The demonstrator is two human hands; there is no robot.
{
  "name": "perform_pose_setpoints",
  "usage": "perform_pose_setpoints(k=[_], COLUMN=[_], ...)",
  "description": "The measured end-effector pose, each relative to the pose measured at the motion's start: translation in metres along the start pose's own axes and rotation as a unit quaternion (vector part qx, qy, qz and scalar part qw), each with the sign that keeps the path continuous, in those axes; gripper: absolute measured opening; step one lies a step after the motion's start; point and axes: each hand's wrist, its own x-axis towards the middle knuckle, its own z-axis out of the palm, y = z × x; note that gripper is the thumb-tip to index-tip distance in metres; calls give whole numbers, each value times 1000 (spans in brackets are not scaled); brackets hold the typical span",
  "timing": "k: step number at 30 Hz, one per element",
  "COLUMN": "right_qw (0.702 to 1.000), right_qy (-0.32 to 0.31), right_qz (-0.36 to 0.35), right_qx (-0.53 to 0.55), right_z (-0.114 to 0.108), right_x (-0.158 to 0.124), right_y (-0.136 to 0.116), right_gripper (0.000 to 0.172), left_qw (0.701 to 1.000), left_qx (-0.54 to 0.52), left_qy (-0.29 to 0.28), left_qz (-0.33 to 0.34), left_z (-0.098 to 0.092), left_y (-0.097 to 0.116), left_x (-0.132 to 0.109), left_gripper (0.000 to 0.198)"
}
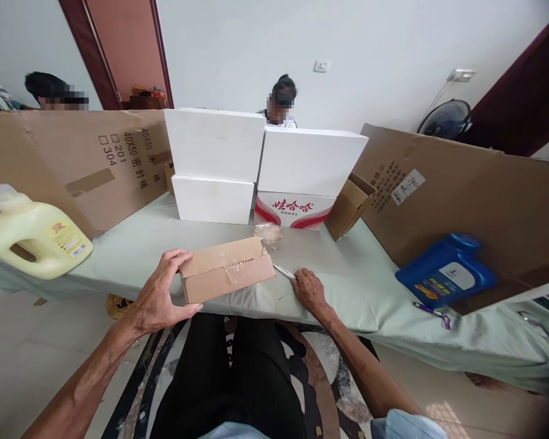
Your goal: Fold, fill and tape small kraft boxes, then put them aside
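A small brown cardboard box (229, 271) with clear tape across its seam lies near the table's front edge. My left hand (162, 292) grips the box's left end, thumb at the lower front edge and fingers over the top. My right hand (308, 289) is closed around a slim, pale tool (284, 272), whose tip points at the box's right end. What kind of tool it is cannot be made out. Crumpled clear plastic or tape (268, 234) lies just behind the box.
Stacked white boxes (215, 146) and a narrow brown box (349, 206) stand behind. Large cardboard panels flank the green-covered table (348, 268). A yellow jug (36, 235) is left; a blue bottle (446, 271) and purple-handled tool (432, 313) are right. Two people sit beyond.
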Motion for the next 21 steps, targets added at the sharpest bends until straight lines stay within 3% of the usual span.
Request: perform_pose_setpoints(k=[3,6,8,10,14,17,21], right_qw=[999,994,986,970,935,926,919], right_qy=[35,72,71,29,-54,-64,-60], right_qz=[15,7,-47,-146,-313,-354,-380], right_qx=[34,84,143,190,156,119,86], right_z=[-6,-28,-50,-74,-110,-118,-116], right_x=[2,0,-6,-14,-26,-27,-21], right_y=[2,-8,-27,-55,-110,-130,-134], right_gripper=[17,33,41,41,37,36,37], left_qw=[1000,998,998,998,998,998,998], left_qx=[-19,-48,-56,-57,-59,-60,-60], left_qy=[9,20,18,15,19,18,4], left_qz=[-11,-20,-26,-32,-30,-21,-24], left_z=[1,3,4,5,6,4,3], left_y=[2,3,2,1,0,2,5], left_x=[-2,-6,-9,-11,-13,-14,-13], left_gripper=[89,79,73,69,71,78,83])
